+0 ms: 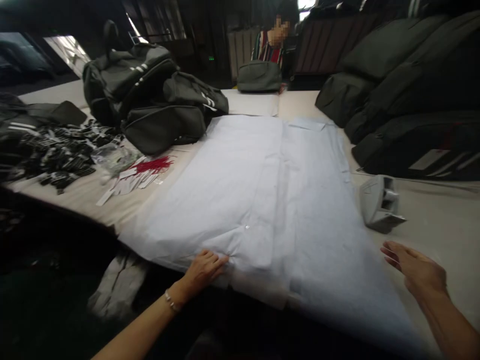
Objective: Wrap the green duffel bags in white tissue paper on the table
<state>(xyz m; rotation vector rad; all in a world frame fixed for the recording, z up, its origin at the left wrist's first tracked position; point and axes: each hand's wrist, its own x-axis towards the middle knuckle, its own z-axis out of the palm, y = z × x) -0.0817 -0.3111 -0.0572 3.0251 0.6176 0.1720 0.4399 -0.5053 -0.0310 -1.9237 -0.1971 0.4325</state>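
A large sheet of thin white wrapping material (232, 185), creased and partly doubled over, lies across the table and droops past its front edge. My left hand (204, 270), with a bracelet on the wrist, pinches the sheet at the near edge, where creases run out from the fingers. To the right, my right hand (416, 267) hovers beside the sheet, fingers stretched out and apart, holding nothing. Just beyond it stands a grey-white tape dispenser (380, 202) on the table.
Dark bags (165, 125) are piled at the left back, and more bags (416, 100) fill the right. Tags with red strings (150, 167) lie left of the sheet, near a heap of dark straps (67, 150). A person in a striped top (260, 47) is at the far end.
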